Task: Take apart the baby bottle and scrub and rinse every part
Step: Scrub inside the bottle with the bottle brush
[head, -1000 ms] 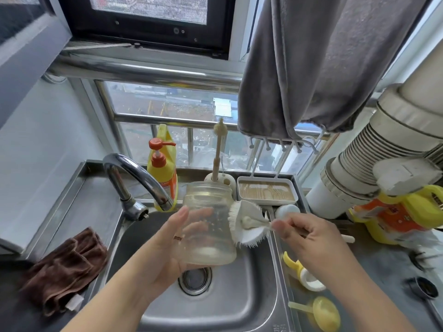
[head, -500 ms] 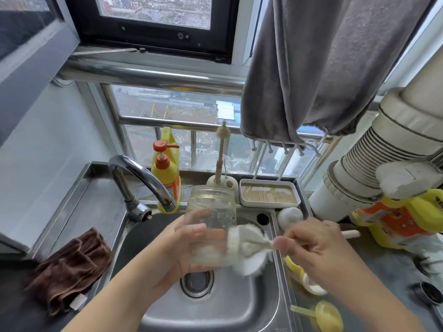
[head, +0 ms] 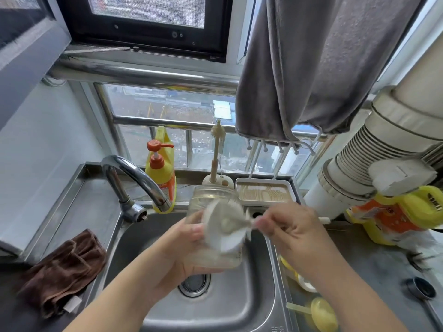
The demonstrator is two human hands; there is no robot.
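Observation:
Over the steel sink (head: 254,303) my left hand (head: 177,245) grips the clear baby bottle body (head: 211,200), upright and open at the top. My right hand (head: 292,228) pinches the handle of a white round brush (head: 224,226), whose blurred head presses against the bottle's right side. Yellow bottle parts lie on the counter to the right: a yellow and white piece (head: 304,281), partly hidden by my right forearm, and a yellow cap-like piece (head: 321,312).
The curved faucet (head: 134,176) stands at the sink's left, a yellow soap pump bottle (head: 160,173) behind it. A thin brush in a stand (head: 215,161) and a white tray (head: 263,190) sit at the back. A brown cloth (head: 62,262) lies left; yellow bottles (head: 393,212) right.
The brush went from beside the bottle onto its side and now sits higher against it, blurred with motion. Both hands have shifted slightly with the bottle.

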